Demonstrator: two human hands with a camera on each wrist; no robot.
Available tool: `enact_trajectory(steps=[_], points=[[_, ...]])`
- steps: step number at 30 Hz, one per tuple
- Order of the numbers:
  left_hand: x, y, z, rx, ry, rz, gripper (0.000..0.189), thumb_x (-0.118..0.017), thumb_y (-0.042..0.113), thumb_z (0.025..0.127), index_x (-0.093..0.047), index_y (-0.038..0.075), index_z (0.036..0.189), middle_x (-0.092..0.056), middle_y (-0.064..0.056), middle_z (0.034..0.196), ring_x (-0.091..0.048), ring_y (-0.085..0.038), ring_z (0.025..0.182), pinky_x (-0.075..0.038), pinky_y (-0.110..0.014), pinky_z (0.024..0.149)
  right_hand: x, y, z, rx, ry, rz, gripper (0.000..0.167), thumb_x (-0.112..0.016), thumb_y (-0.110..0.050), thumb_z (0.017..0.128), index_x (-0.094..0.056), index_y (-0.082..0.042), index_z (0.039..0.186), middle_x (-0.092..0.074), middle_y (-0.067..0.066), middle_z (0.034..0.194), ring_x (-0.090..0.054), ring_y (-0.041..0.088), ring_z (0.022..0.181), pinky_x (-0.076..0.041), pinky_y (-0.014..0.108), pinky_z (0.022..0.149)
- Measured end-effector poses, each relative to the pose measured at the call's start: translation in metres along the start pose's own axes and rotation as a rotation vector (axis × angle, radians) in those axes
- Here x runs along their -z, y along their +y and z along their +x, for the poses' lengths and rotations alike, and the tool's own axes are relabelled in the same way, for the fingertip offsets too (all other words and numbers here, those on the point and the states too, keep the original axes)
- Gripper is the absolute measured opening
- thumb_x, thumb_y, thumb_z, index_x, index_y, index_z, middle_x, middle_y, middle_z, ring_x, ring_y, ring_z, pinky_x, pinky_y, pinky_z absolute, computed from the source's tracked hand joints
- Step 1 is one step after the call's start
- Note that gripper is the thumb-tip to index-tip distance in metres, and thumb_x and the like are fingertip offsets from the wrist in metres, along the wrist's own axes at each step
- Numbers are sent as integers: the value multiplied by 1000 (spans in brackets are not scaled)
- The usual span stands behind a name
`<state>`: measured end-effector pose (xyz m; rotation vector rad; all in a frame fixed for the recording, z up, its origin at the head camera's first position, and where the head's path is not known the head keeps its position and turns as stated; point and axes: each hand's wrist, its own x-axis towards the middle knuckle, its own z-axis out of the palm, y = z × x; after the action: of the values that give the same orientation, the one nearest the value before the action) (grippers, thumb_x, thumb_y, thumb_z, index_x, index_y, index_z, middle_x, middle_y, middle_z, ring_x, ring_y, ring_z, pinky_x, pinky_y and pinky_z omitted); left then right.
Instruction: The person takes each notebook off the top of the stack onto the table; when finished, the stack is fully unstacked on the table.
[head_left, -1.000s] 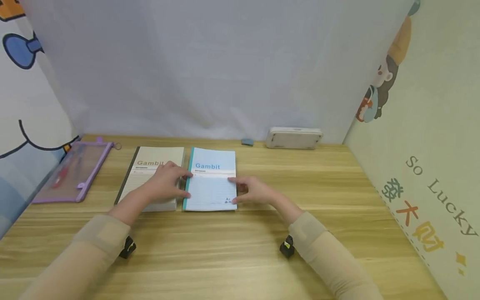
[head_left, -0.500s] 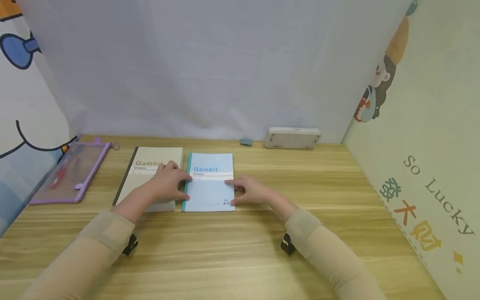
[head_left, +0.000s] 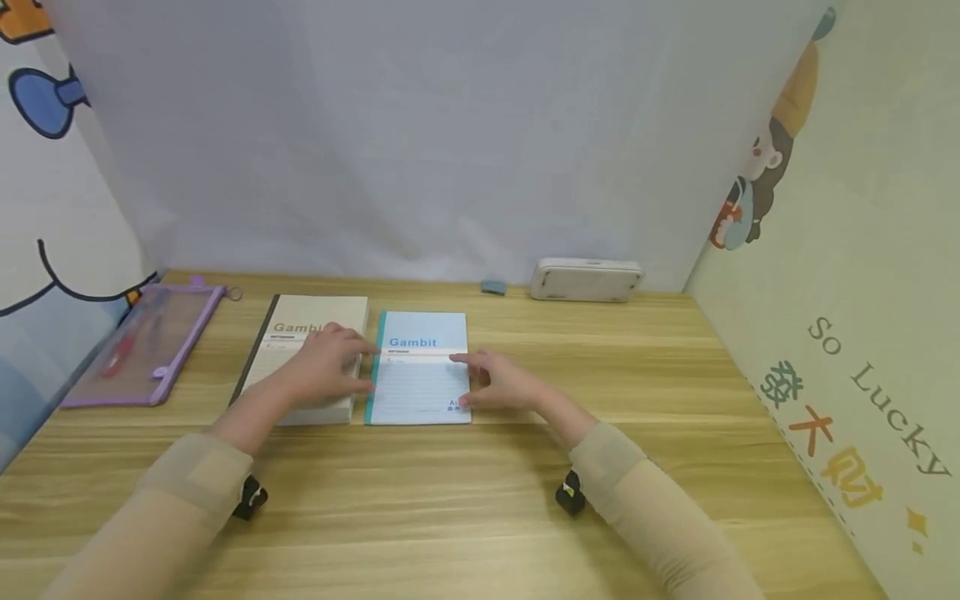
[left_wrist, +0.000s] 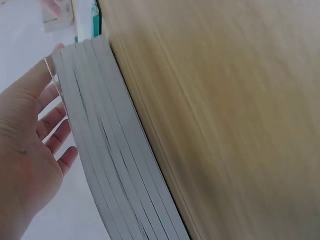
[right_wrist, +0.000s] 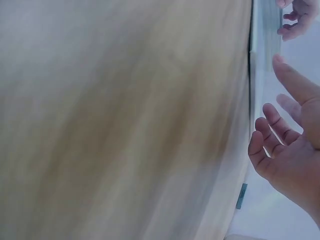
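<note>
1 blue notebook (head_left: pixel 420 377), left hand (head_left: pixel 322 367) and right hand (head_left: pixel 507 382) either side, both loosely spread

A purple-trimmed pouch (head_left: pixel 172 333) lies at the far left of the wooden table (head_left: pixel 420 517), while a small grey-blue block (head_left: pixel 493 287) and a white case (head_left: pixel 587 281) sit along the far edge before a pale cloth backdrop (head_left: pixel 420 142).

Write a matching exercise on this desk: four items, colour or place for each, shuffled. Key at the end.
1. blue notebook
2. cream notebook
3. zip pouch
4. white case

A. at the table's back edge
B. teal spine, between left hand and right hand
C. purple trim, far left
D. dark spine, partly hidden by left hand

Pairs: 1-B, 2-D, 3-C, 4-A
</note>
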<state>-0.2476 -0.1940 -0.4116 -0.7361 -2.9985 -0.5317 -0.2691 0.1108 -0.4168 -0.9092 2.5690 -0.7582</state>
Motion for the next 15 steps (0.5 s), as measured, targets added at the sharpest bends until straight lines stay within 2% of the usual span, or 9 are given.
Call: enact_trajectory(steps=[3,8,15], points=[[8,-5,-5,-8,30,-75,59,-77,39,76,-61,10,125,-58,-14,127,-42,-36,120,-29,-63,98,2,-7,4,12,10,-20,70,-75,-30,81,-44,-16,142,-55,6,109,-49,17,90,-43,27,77],[22,-16,-14,5,71,-200,66,-76,40,77,-55,8,130,-50,-17,135,-36,-39,126,-24,-62,102,3,-24,13,37,8,-59,68,-73,-35,83,-45,-17,142,-57,6,118,-53,18,100,-45,31,84],[30,-51,-34,24,140,-202,72,-79,37,74,-53,4,131,-46,-23,137,-34,-45,127,-21,-64,103,-6,-43,26,82,7,35,70,-71,-38,84,-42,-17,143,-45,5,141,-48,23,123,-44,36,98]])
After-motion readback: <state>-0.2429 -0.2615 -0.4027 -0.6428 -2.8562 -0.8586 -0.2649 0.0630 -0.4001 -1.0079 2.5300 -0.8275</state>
